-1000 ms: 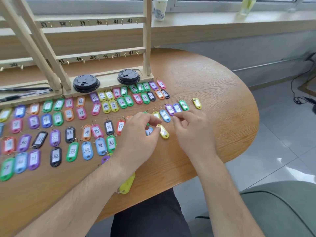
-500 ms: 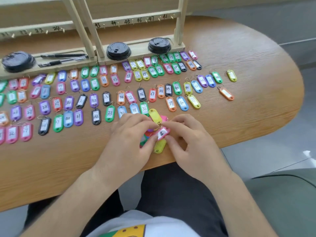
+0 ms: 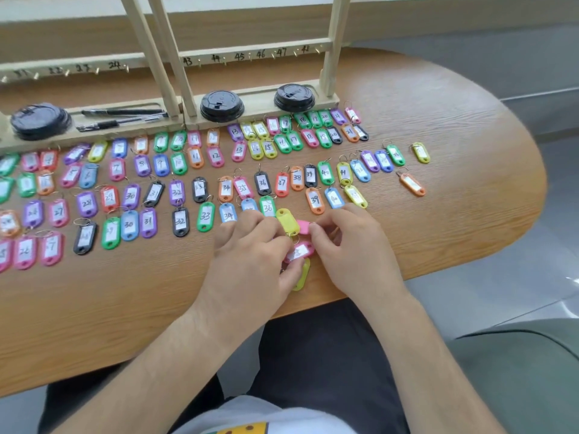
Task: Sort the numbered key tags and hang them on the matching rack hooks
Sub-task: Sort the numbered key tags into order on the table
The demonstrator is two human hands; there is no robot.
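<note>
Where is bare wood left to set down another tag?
Bare: the table's near-left strip below the lowest tag row, and its right end past the lone orange tag. Crowded: from the rack base to the left hand and right hand.

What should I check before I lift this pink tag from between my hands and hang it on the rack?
1. Grip on pink tag by left hand and right hand: ok.
2. Its number readable: cannot tell, blurred.
3. Its ring free of the yellow tag beside it: cannot tell, the rings bunch together.
4. Numbered rack hooks from 43 onward bare: ok.
5. Lime tag below the hands fully on the table: ok.
</note>
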